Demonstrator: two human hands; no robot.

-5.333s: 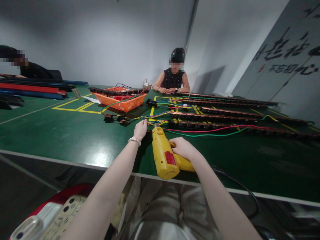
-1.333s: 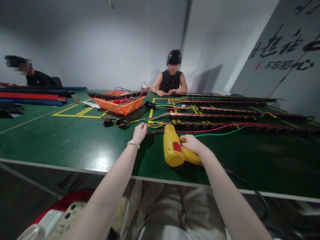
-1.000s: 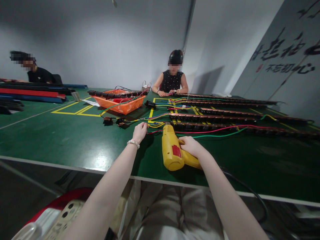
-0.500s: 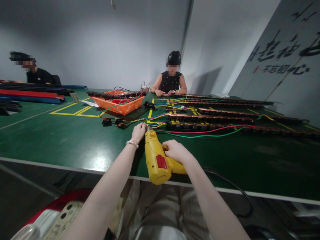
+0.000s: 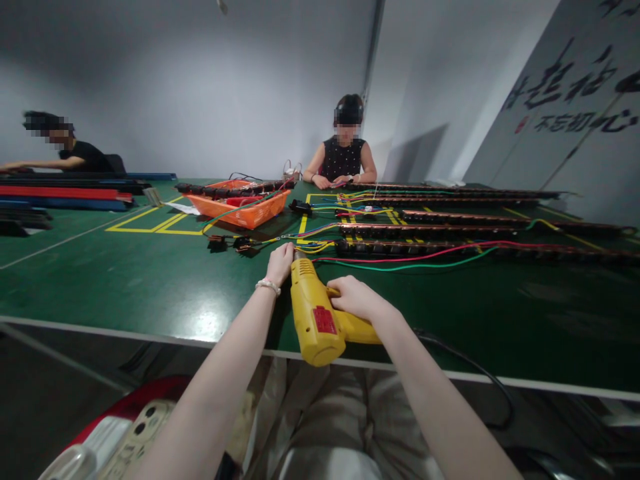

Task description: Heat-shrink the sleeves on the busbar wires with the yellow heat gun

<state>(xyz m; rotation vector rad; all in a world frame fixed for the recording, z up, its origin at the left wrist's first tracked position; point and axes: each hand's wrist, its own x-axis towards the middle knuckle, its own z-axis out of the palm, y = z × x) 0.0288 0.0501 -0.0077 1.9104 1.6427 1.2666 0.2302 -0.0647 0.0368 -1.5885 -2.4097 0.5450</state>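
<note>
My right hand [image 5: 357, 298] is wrapped round the handle of a yellow heat gun [image 5: 314, 307], which has a red label on its body. The gun's metal nozzle points away from me, beside my left hand [image 5: 280, 263]. My left fingers are closed together at the ends of the coloured wires [image 5: 316, 248]; the gun and fingers hide what they pinch. Those wires run to long black strips with copper edges [image 5: 430, 248] lying on the green table [image 5: 165, 287]. Left of my hand lie small black connectors [image 5: 227, 243] on wires.
An orange basket [image 5: 240, 215] with a strip across it stands beyond my left hand. Red, blue and black bars [image 5: 70, 193] are stacked at left. Two people [image 5: 345, 157] sit across the table. The gun's black cord [image 5: 470, 357] hangs over the front edge.
The view has shifted slightly. Both hands and the heat gun keep nearly the same place over the wires. The person at left has raised an arm.
</note>
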